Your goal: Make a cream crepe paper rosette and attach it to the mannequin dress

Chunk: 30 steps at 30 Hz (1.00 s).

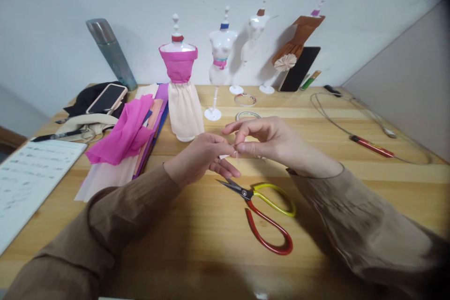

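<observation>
My left hand (207,157) and my right hand (272,143) meet above the middle of the table. Thumb and fingers of both are pinched together on a small whitish piece (224,156), mostly hidden by the fingers; its material is too small to tell. Just below the hands lie scissors (248,193) with one yellow and one red handle, blades slightly apart. Behind my right hand is a roll of tape (248,115), partly covered. Left of the hands stands a mini dress form (179,65) in a pink top and cream skirt.
Behind stand bare white dress forms (220,49) and one in brown cloth (304,33). Left are folded fabrics (128,131), phone (107,98), bottle (112,51), pen (58,135) and printed sheet (35,178). Right lies a red tool (371,146) with a cable.
</observation>
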Each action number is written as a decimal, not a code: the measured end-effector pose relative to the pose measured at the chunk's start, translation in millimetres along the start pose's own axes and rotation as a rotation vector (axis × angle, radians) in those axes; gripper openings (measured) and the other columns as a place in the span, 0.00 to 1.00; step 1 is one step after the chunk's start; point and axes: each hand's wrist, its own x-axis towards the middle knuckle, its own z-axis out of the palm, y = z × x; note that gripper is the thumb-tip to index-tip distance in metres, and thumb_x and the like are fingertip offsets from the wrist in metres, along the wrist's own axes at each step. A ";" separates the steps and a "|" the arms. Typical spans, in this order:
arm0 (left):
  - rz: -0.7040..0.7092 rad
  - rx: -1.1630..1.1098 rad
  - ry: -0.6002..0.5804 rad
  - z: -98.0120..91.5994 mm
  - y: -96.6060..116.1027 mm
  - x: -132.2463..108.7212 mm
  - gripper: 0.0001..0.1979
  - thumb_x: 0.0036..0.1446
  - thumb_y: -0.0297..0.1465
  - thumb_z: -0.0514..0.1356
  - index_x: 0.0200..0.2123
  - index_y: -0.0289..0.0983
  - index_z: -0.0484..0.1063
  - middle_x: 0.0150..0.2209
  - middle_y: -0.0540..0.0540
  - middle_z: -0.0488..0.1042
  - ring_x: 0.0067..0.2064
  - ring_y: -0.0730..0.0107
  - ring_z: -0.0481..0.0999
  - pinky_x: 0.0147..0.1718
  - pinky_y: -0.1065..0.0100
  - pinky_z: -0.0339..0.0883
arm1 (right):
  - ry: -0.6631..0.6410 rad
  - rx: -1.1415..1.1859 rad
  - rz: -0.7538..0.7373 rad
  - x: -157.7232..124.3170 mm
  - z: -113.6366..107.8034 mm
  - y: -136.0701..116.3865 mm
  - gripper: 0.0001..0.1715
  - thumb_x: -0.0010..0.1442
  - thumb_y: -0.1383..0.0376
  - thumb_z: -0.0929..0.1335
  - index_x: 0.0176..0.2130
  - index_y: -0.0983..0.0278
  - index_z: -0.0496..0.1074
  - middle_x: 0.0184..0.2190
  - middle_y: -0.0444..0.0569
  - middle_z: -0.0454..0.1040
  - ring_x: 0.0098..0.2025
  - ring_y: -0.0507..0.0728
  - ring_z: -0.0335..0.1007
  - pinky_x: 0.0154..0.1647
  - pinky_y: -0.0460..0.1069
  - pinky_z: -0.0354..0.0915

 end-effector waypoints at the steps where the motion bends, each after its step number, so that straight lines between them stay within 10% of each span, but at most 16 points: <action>1: 0.003 -0.014 -0.002 0.3 -0.1 0.1 0.06 0.47 0.28 0.62 0.24 0.31 0.69 0.24 0.45 0.72 0.23 0.69 0.78 0.21 0.73 0.68 | -0.001 0.009 0.006 -0.1 0.3 0.0 0.07 0.50 0.64 0.73 0.25 0.64 0.73 0.39 0.51 0.77 0.43 0.58 0.73 0.34 0.49 0.69; 30: 0.097 0.070 0.069 -5.3 -5.8 10.6 0.10 0.45 0.27 0.67 0.22 0.31 0.69 0.22 0.46 0.77 0.32 0.69 0.81 0.35 0.71 0.73 | 0.010 -0.248 -0.105 -1.6 2.8 2.7 0.05 0.54 0.68 0.69 0.26 0.63 0.74 0.25 0.45 0.73 0.29 0.52 0.68 0.33 0.49 0.62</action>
